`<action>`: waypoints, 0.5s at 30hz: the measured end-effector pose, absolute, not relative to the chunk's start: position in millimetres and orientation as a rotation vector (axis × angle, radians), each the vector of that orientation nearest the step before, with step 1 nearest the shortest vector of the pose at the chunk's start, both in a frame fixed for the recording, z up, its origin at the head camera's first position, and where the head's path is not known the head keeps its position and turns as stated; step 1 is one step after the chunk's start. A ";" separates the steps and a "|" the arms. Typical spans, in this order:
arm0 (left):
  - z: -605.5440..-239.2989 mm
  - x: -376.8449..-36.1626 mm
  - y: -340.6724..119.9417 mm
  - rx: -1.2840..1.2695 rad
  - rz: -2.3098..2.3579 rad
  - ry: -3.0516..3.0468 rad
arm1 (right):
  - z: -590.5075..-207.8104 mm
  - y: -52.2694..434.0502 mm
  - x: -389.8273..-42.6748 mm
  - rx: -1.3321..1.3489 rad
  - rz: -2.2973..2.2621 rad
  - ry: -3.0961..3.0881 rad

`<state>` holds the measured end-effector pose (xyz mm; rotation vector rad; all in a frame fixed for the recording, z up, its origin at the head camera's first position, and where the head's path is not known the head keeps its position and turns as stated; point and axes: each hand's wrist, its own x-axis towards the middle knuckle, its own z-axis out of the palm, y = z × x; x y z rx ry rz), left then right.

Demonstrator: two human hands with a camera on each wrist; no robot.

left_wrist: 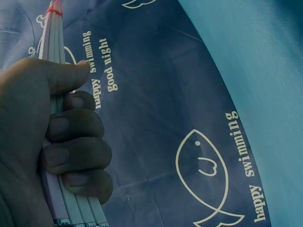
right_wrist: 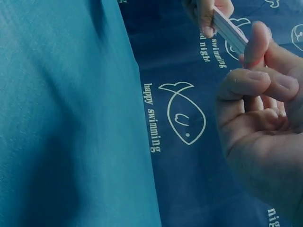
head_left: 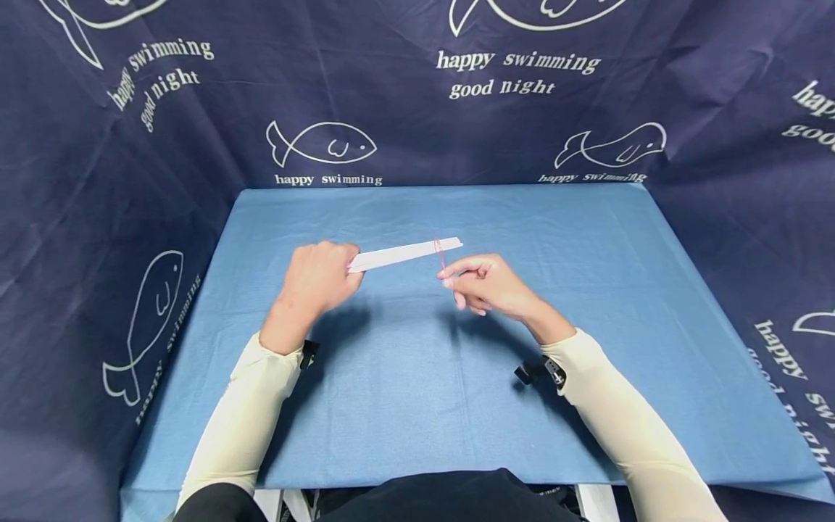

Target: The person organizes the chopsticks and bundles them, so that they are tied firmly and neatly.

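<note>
My left hand [head_left: 318,277] grips one end of a bundle of long, flat white strips [head_left: 396,255]. In the left wrist view its fingers curl round several strips [left_wrist: 80,208] with dark print at their lower ends. A thin pinkish-red rubber band [head_left: 438,246] circles the bundle near its far end. My right hand [head_left: 491,287] pinches a loop of that band between thumb and forefinger, stretching it toward me from the strips. In the right wrist view the right hand [right_wrist: 265,109] hides most of the band and the bundle's far end.
A blue cloth [head_left: 404,406] covers the table under both hands. Dark blue curtains [head_left: 417,145] with fish drawings and lettering stand behind and at both sides. Small black wrist cameras [head_left: 525,374] hang at the cuffs.
</note>
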<state>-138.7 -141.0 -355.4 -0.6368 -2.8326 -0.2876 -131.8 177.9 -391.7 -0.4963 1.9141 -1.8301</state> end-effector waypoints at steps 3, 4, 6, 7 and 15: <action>-356.2 -137.8 -140.9 -0.655 -0.281 -2.845 | -387.4 181.1 -132.7 -0.527 -1.773 1.890; -356.3 -137.6 -140.9 -0.661 -0.278 -2.851 | -386.5 182.2 -133.1 -0.544 -1.770 1.865; -356.2 -137.3 -140.4 -0.676 -0.272 -2.864 | -386.5 184.6 -134.3 -0.584 -1.789 1.794; -356.2 -137.4 -140.2 -0.688 -0.267 -2.870 | -387.2 186.0 -134.6 -0.601 -1.798 1.760; -355.0 -139.2 -141.5 -0.895 -0.269 -2.901 | -392.4 198.3 -144.7 -0.866 -1.774 1.406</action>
